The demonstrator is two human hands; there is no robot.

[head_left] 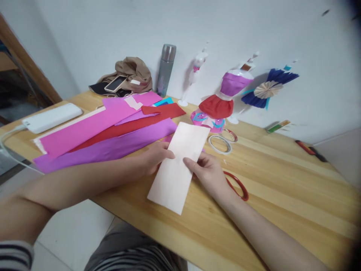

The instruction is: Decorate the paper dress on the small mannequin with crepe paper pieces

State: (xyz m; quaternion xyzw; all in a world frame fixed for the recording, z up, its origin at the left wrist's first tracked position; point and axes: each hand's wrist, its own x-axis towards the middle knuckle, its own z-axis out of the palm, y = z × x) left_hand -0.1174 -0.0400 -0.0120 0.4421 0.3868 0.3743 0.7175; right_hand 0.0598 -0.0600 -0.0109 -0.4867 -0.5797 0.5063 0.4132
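A pale pink strip of paper is held above the front of the wooden table, tilted, its far end leaning to the right. My left hand grips its left edge, thumb on top and fingers underneath. On the right edge, my right hand pinches the strip with its thumb over the face; the other fingers curl behind it. Partly hidden by my right hand and wrist, a red scissor handle lies on the table. Just beyond the strip is a white roll of tape.
Purple, red and magenta paper strips lie to the left, near a white power bank with a cable. Along the wall stand a grey flask, a dress form in purple and red and another in blue. A cutter lies far right.
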